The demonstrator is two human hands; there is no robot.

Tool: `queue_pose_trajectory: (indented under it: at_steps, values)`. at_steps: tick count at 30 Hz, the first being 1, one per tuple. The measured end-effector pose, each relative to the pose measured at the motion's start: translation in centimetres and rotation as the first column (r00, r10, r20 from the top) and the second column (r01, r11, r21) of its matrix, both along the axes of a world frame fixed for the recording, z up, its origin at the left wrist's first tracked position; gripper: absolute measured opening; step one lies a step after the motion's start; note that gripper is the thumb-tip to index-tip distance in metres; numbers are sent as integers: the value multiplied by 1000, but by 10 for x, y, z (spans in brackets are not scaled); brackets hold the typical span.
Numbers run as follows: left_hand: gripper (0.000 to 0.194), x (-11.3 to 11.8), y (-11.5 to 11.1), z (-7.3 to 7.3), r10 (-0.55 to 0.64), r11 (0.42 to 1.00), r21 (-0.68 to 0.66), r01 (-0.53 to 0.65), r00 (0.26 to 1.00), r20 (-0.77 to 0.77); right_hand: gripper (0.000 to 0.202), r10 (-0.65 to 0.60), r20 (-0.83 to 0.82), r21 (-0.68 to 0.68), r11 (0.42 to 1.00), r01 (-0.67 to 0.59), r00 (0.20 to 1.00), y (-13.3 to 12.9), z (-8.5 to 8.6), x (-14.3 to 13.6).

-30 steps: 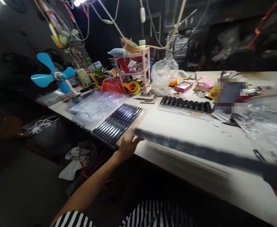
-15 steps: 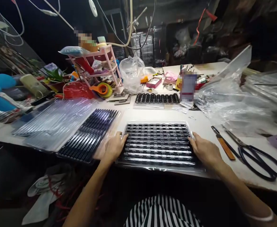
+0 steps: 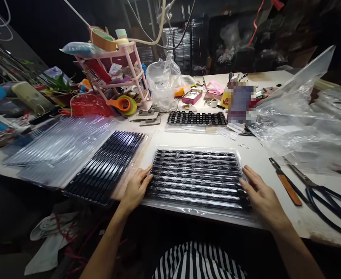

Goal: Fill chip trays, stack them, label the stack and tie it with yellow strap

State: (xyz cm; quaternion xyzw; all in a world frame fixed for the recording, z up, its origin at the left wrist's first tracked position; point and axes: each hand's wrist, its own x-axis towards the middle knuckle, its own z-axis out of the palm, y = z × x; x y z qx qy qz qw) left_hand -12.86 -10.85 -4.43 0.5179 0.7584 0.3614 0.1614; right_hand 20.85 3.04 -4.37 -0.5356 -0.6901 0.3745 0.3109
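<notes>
In front of me on the table lies a clear plastic tray (image 3: 198, 212) filled with rows of black strip-like parts (image 3: 195, 178). My left hand (image 3: 135, 188) pinches the tray's left edge between thumb and fingers. At the right edge, my right hand (image 3: 260, 192) grips the rim, thumb near the black rows and fingers along the outside. The fingertips under the rim are hidden on both sides. Left of this tray is another tray of long, glossy black strips (image 3: 106, 166), lying at a slant.
Large scissors (image 3: 327, 193) and an orange-handled tool (image 3: 288, 186) lie at right, beside crumpled clear plastic (image 3: 298, 128). Clear ribbed sheets (image 3: 62, 139) spread at left. Behind stand a pink rack (image 3: 129, 77) and a smaller tray of black parts (image 3: 196, 118).
My view has shifted slightly. The tray stays in front of me between both hands and appears lower against the table; the right-hand fingers look more stretched along its edge.
</notes>
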Motion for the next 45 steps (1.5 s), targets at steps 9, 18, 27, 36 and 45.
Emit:
queue_pose_trajectory:
  at_steps: [9, 18, 27, 36, 45]
  values:
    - [49, -1, -12, -5, 124, 967, 139, -215, 867, 482, 63, -23, -648, -278, 938, -208, 761, -10, 41, -6]
    - [49, -1, -12, -9, 132, 968, 115, -225, 839, 528, 28, -479, -805, -467, 875, 126, 350, 30, 32, 14]
    - [37, 7, 15, 38, 167, 925, 238, -295, 880, 444, 34, -353, -604, -267, 934, 237, 714, 29, 26, 50]
    - [35, 36, 59, 96, -245, 953, 303, -4, 579, 777, 19, -22, -771, -58, 998, -37, 636, 26, 78, 27]
    - [28, 31, 50, 96, -321, 924, 381, 29, 598, 734, 24, 59, -769, 111, 993, 42, 637, 32, 99, 25]
